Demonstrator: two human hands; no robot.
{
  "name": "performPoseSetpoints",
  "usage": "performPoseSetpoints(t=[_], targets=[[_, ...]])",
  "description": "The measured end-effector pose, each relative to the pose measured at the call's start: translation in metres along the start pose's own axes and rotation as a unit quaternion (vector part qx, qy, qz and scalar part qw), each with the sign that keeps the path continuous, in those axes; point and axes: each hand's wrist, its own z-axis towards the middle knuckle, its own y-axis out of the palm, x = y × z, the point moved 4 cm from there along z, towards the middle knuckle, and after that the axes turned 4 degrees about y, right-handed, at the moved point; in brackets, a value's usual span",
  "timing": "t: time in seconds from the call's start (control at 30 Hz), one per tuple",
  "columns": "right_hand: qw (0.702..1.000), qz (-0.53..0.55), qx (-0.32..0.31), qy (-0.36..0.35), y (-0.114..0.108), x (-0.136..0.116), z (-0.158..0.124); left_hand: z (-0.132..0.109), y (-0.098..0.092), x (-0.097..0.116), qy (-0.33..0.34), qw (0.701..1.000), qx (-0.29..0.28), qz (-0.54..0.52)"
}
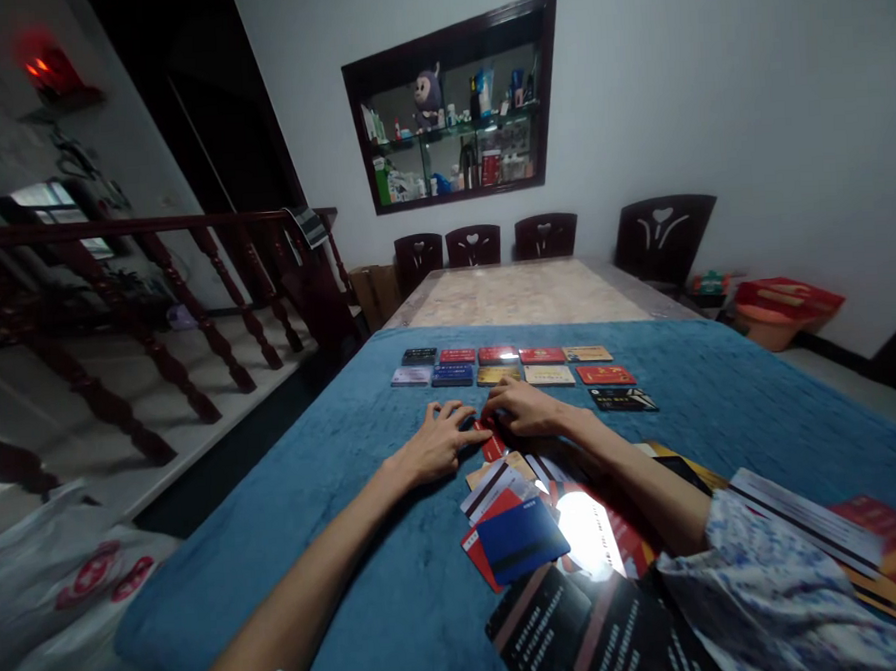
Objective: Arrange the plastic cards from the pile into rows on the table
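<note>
The worktop [513,294] is draped with a blue cloth [340,561], on which black cards [534,621] are spread nearest, overlapped loosely towards a blue card [524,539]. Beyond the pile, a red card [493,447] is touched by the left hand [439,441] and right hand [525,409]; whether either grips it cannot be told, fingertips being partly hidden. It is best steered lightly by its edges. Its long axis appears to run near to far, far end leaning left. Farther off, rows of cards [452,375] are laid out.

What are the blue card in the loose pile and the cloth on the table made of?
Blue card: likely plastic, smooth, with crisp edges and a dark stripe. Cloth: probably a plush fabric, matte, judging by its soft, mottled surface.
</note>
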Motion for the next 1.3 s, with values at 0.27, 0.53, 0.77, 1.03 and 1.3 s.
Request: performPoseSetpoints(t=[0.27, 0.53, 0.77, 1.03, 1.3], targets=[[1.000, -0.005, -0.006, -0.006, 0.011, 0.006, 0.001, -0.006, 0.004, -0.017, -0.057, 0.997, 0.006, 0.050], [1.000, -0.004, -0.004, -0.013, 0.010, 0.004, 0.002, -0.012, -0.001, -0.013, -0.099, 0.992, 0.073, -0.029], [0.997, -0.001, 0.055, -0.053, 0.014, 0.007, 0.007, -0.015, -0.014, 0.002, -0.093, 0.990, 0.081, -0.071], [0.992, 0.054, 0.059, -0.099, 0.016, 0.001, 0.005, -0.017, -0.013, 0.001, -0.106, 0.991, 0.062, -0.060], [0.992, 0.061, 0.060, -0.098, 0.015, -0.002, 0.004, -0.019, -0.008, -0.006, -0.087, 0.992, 0.065, -0.058]])
